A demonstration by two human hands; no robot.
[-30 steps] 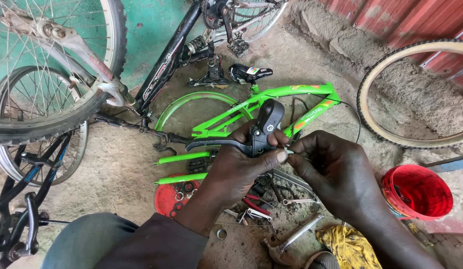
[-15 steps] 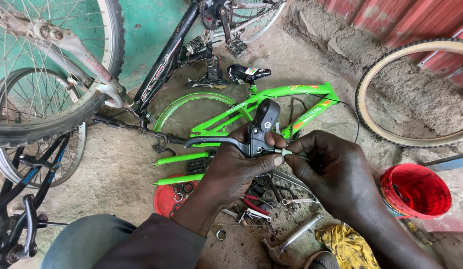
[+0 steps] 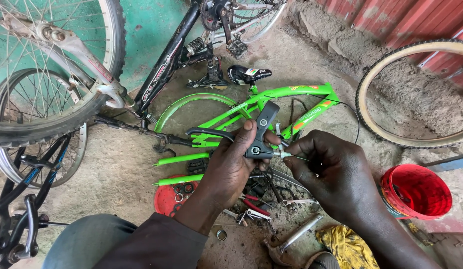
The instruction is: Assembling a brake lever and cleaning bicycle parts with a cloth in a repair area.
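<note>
Left hand (image 3: 231, 169) clamps the black brake lever (image 3: 255, 137); right hand (image 3: 336, 174), at three o'clock, pinches its cable end (image 3: 286, 155) — seat it squarely next.

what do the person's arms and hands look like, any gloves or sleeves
Both hands are bare, with no gloves, rings or watch in view. The left hand comes out of a dark brownish long sleeve that ends near the wrist. The right hand and its forearm show no sleeve.

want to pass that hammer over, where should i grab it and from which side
Probably the bare metal handle, gripped from above at mid-shaft. The hammer lies flat on the ground, its head toward the person among scattered tools, while the far handle end points into open ground.
</note>
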